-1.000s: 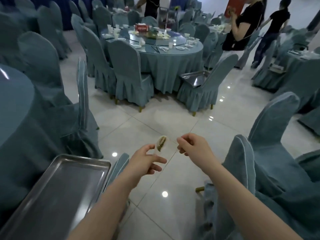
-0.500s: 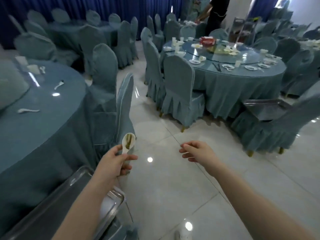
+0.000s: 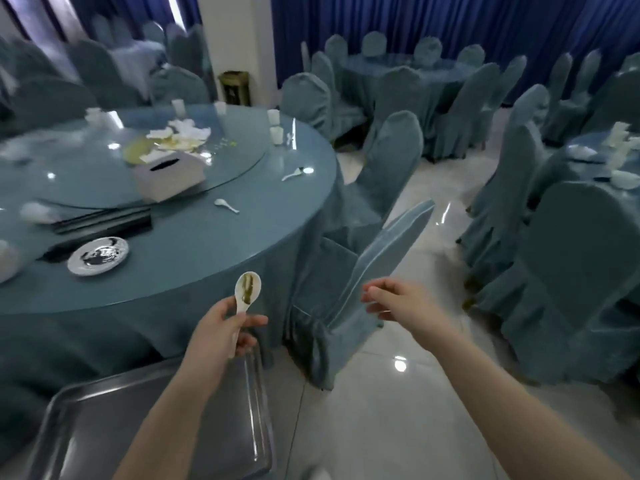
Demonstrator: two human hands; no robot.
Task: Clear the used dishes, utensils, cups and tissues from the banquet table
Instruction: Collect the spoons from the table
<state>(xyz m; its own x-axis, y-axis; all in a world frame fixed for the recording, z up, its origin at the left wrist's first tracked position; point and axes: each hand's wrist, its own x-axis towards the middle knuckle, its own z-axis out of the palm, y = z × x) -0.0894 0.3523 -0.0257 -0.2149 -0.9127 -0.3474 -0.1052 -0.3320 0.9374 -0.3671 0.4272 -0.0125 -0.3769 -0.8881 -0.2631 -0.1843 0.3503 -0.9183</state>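
Blurred banquet table (image 3: pixel 207 265) behind; left hand (image 3: pixel 221 332) grasps smeared spoon (image 3: pixel 246 292), right hand (image 3: pixel 398 303) loosely released.

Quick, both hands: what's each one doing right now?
Left hand: holding a dirty white spoon by its handle.
Right hand: holding nothing, fingers loosely curled.

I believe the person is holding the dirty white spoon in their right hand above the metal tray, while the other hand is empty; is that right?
Not quite: the head view shows the dirty white spoon held in the left hand, not the right. It is above the metal tray, and the other hand, the right hand, is indeed empty.
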